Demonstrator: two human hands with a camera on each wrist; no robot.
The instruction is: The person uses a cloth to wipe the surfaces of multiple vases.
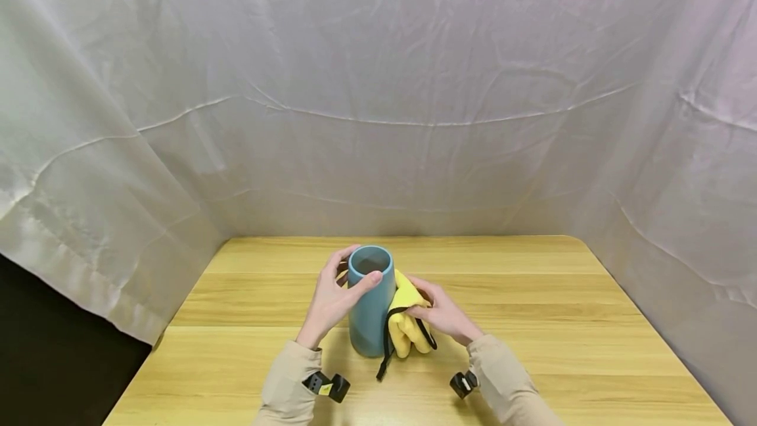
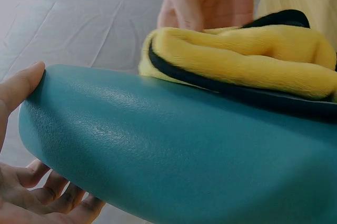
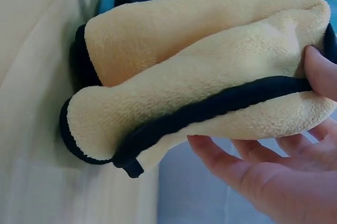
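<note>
Worktop (image 1: 532,314): pale yellow, wood-grained, banded crosswise, with rounded far corners; it spreads beneath both hands, past them on either side and well beyond their fingertips.

Drape (image 1: 414,169): silvery-grey, satiny fabric, creased in long horizontal lines; hung as a wall beyond the hands and down both flanks, with a faint pinkish tint high to the right of the right hand. A flat black area (image 1: 53,347) shows below its hem, far to the left of the left hand.

Vessel: one tall blue-green cylinder with a smooth rim and hollow top (image 1: 369,321); upright on the worktop, held within the left hand (image 1: 331,298), which grasps it near the rim, thumb on the near side, fingers round the other.

Cloth: one yellow plush piece, folded, with black edging (image 1: 405,291); pinched in the right hand (image 1: 440,311), thumb on one face, fingers on the other, and lying against the vessel on the side nearest that hand. A black strip (image 1: 383,368) trails below it, between the two hands; whether its folds touch the worktop cannot be told.

Sleeves: beige fabric (image 1: 290,377), just behind each hand, a small black device (image 1: 339,388) at each wrist
</note>
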